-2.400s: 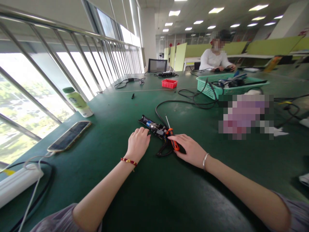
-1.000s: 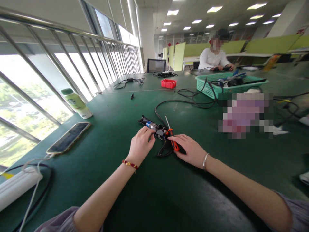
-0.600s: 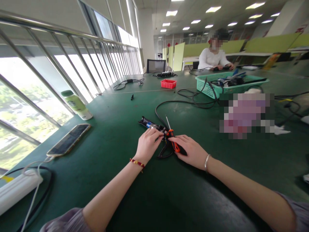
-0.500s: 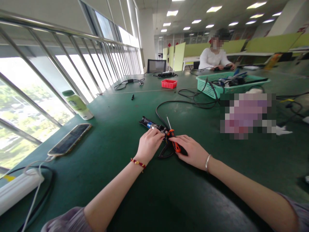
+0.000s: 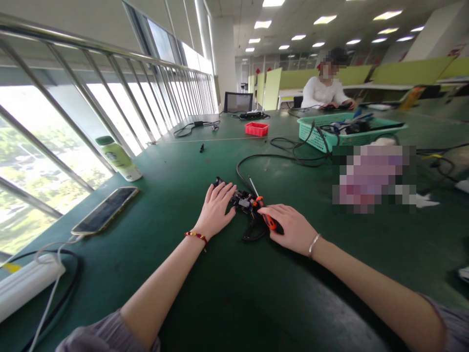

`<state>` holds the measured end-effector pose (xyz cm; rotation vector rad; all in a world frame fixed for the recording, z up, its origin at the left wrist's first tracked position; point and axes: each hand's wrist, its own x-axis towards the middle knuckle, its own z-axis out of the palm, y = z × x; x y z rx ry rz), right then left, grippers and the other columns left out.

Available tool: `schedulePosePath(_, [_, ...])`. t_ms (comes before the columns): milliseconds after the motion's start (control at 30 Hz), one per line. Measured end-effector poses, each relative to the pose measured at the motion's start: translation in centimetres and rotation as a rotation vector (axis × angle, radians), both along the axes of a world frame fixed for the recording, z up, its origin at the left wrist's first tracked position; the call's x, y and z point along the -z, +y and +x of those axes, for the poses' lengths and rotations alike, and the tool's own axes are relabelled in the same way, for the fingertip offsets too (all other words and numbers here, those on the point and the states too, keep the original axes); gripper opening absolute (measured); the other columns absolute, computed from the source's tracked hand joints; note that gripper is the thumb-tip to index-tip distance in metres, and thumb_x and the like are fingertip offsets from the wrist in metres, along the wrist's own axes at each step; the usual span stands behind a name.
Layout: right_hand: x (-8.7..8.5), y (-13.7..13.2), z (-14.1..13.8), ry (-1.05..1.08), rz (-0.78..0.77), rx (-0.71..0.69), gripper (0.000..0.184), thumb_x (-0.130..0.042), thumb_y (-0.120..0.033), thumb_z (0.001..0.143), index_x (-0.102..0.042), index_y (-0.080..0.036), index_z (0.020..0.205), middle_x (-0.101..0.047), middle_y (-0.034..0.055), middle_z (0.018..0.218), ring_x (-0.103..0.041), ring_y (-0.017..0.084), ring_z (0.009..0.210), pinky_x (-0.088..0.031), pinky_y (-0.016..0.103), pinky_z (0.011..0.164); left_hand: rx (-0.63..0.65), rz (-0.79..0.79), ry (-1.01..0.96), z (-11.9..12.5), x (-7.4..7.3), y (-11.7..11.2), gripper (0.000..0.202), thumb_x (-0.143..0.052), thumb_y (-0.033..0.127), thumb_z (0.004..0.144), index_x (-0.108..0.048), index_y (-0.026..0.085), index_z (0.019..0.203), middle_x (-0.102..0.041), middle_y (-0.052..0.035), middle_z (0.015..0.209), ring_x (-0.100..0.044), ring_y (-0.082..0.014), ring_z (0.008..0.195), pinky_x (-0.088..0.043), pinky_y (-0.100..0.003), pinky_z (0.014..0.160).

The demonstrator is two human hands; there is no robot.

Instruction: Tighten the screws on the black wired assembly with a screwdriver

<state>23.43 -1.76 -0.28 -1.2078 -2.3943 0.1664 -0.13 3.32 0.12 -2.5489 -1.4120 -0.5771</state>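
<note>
Opened blk device point(image 5: 242, 202) lies mid-table, slanting far-left to near-right, boards & metal bits bare. L hand point(image 5: 217, 209) laid over its far-left end, fingers slightly apart; R hand point(image 5: 291, 228) clamped on orange/blk screwdriver point(image 5: 269, 222), shaft pointing far. Green tabletop point(image 5: 234, 293), dull sheen near right. Phone point(image 5: 106, 210) & bottle point(image 5: 119, 159) left, red tray point(image 5: 256, 132) far, mint basket point(image 5: 314, 135) far right. Office rm: metal railing point(image 5: 22, 29) + windows point(image 5: 159, 39) left, ceiling lights point(image 5: 325, 19), person point(image 5: 322, 93) in white far right.
</note>
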Motion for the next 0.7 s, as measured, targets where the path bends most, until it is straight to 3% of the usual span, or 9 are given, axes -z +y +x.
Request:
schedulePosePath(100, [0.0, 0.0, 0.3, 0.141, -0.006, 0.017, 0.045, -0.052, -0.014, 0.074, -0.054, -0.018, 0.118, -0.065, 0.0097, 0.112, -0.059, 0.024, 0.102, -0.045, 0.044, 0.091, -0.014, 0.016, -0.005, -0.4, 0.1, 0.2, 0.05, -0.053, 0.03, 0.087, -0.044, 0.02, 0.135, -0.049, -0.0079, 0.135, -0.036, -0.0253, 0.129, -0.02, -0.047, 0.114])
schedulePosePath(233, [-0.8, -0.4, 1.0, 0.592, 0.011, 0.096, 0.029, -0.048, -0.018, 0.084, -0.053, -0.02, 0.112, -0.066, 0.0052, 0.094, -0.063, 0.018, 0.083, -0.051, 0.038, 0.08, -0.061, 0.048, -0.025, -0.8, -0.1, 0.1, 0.049, -0.06, 0.04, 0.084, -0.051, 0.02, 0.127, -0.053, -0.0099, 0.122, -0.043, -0.0275, 0.117, -0.03, -0.046, 0.104])
schedulePosePath(400, [-2.3, -1.3, 1.4, 1.005, -0.022, 0.157, 0.01, -0.058, -0.026, 0.083, -0.06, -0.02, 0.091, -0.055, -0.0034, 0.067, -0.052, 0.009, 0.05, -0.047, 0.025, 0.049, -0.123, 0.071, -0.041, -0.7, -0.3, -0.3, 0.047, -0.069, 0.047, 0.075, -0.059, 0.018, 0.111, -0.054, -0.0104, 0.111, -0.046, -0.0282, 0.107, -0.036, -0.044, 0.096])
schedulePosePath(533, [-2.5, -2.2, 1.0, 1.105, -0.101, 0.123, 0.011, -0.056, -0.027, 0.086, -0.057, -0.02, 0.094, -0.054, -0.0056, 0.056, -0.05, 0.009, 0.044, -0.043, 0.022, 0.041, -0.107, 0.039, -0.074, -0.4, -0.3, -0.5, 0.043, -0.071, 0.046, 0.074, -0.057, 0.018, 0.103, -0.057, -0.0093, 0.111, -0.05, -0.0265, 0.105, -0.039, -0.04, 0.094])
schedulePosePath(700, [-2.0, -2.6, 0.8, 1.083, -0.139, 0.064, 0.01, -0.057, -0.024, 0.085, -0.055, -0.02, 0.094, -0.057, -0.0041, 0.064, -0.056, 0.01, 0.049, -0.048, 0.024, 0.045, -0.102, -0.086, -0.068, 0.1, -0.4, -0.9, 0.042, -0.07, 0.051, 0.073, -0.053, 0.018, 0.095, -0.063, -0.0031, 0.088, -0.059, -0.0225, 0.083, -0.043, -0.036, 0.079])
